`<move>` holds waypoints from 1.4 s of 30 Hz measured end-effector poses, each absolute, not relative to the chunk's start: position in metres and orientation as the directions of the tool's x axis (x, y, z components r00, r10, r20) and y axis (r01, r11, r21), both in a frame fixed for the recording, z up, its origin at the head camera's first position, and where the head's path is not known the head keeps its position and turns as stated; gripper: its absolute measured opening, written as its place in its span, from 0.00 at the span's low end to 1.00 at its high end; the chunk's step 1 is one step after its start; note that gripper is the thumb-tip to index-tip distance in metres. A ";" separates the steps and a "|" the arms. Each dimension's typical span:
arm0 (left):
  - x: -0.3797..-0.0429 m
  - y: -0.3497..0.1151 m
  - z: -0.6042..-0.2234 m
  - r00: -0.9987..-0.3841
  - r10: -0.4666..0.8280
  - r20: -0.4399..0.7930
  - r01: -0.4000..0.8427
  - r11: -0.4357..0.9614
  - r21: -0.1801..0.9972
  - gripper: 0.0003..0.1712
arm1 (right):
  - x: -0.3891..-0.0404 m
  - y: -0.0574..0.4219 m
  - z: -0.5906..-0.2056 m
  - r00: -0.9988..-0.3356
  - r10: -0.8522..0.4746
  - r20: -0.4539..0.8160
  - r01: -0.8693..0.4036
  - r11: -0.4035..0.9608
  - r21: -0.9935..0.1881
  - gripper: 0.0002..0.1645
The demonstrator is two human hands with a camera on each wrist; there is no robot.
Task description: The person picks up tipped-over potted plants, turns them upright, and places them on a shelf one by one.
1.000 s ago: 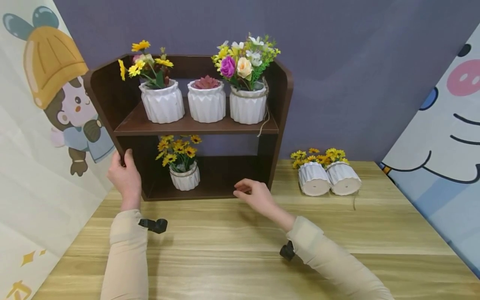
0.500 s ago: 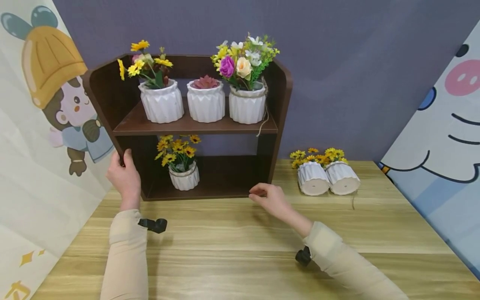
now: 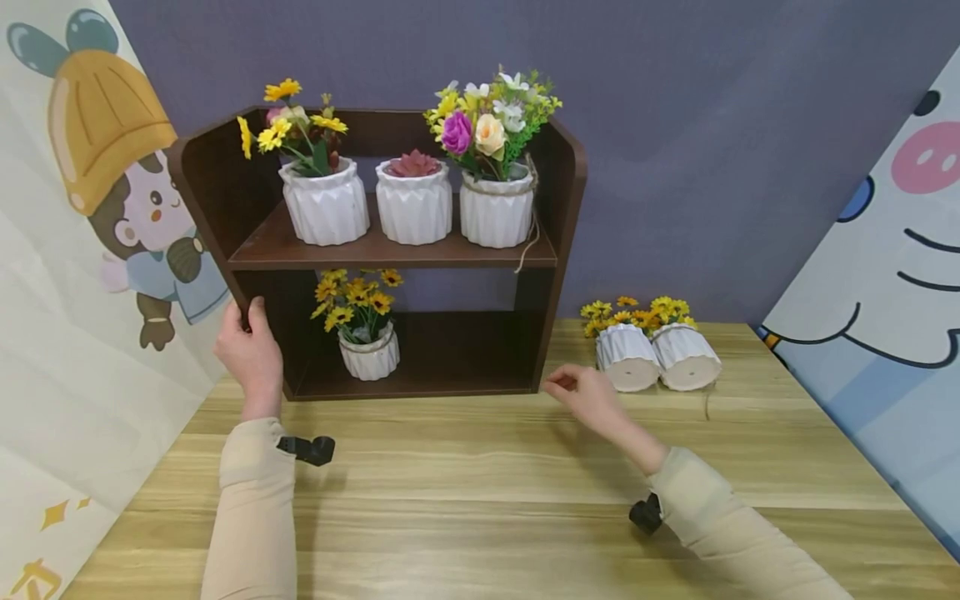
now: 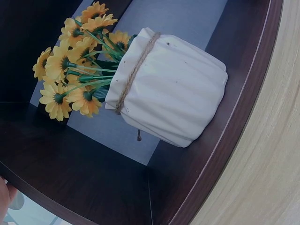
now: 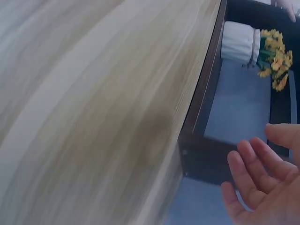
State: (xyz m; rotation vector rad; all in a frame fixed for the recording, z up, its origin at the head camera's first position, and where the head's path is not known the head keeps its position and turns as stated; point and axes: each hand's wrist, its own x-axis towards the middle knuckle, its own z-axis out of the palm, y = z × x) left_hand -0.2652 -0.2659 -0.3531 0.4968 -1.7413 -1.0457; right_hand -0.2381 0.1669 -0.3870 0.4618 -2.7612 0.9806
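Head view, upper tier: three white fluted pots are standing upright in a row on the dark brown shelf (image 3: 457,354); the yellow daisy pot (image 3: 326,207) is sitting at the left, the red succulent pot (image 3: 414,207) in the middle and the mixed bouquet pot (image 3: 493,215) at the right, its twine (image 3: 531,237) dangling over the front edge.
Lower tier: the sunflower pot (image 3: 372,357) is standing upright toward the left end.
Wooden table: to the right of the shelf, the nearer lying pot (image 3: 628,358) and the farther lying pot (image 3: 687,358) are resting on their sides, side by side, bases facing forward and yellow blooms pointing at the backdrop (image 3: 712,167).
Progress: judging by this layout, four pots are sitting in place and two are remaining off the shelf, so the arranging is looking more than half done.
Left hand (image 3: 252,354): its fingers are curling round the shelf's left side panel, gripping it; no pot is in this hold.
Right hand (image 3: 588,396): its fingers are bending loosely, thumb apart, and holding nothing.
Pots and grip: the right hand is hovering just beside the shelf's lower right corner, the nearer lying pot lying close beyond it, the farther one further right; the sunflower pot is standing well to its left.
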 end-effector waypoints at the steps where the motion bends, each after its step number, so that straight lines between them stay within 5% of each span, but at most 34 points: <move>1: -0.265 -0.266 -0.353 -0.411 -0.731 0.544 0.138 0.541 0.830 0.21 | -0.239 0.171 -0.387 -0.940 -0.222 0.260 -0.336 0.741 -0.581 0.09; 9: -0.265 -0.266 -0.353 -0.407 -0.727 0.553 0.148 0.545 0.825 0.21 | -0.250 0.198 -0.381 -0.958 -0.161 0.238 -0.270 0.791 -0.550 0.11; 30: -0.264 -0.266 -0.353 -0.415 -0.721 0.555 0.159 0.543 0.824 0.22 | -0.280 0.233 -0.376 -0.863 -0.042 0.504 -0.218 0.930 -0.297 0.22; 42: -0.265 -0.267 -0.353 -0.404 -0.723 0.561 0.148 0.553 0.820 0.21 | -0.292 0.243 -0.372 -0.964 0.053 0.261 -0.029 0.954 -0.298 0.38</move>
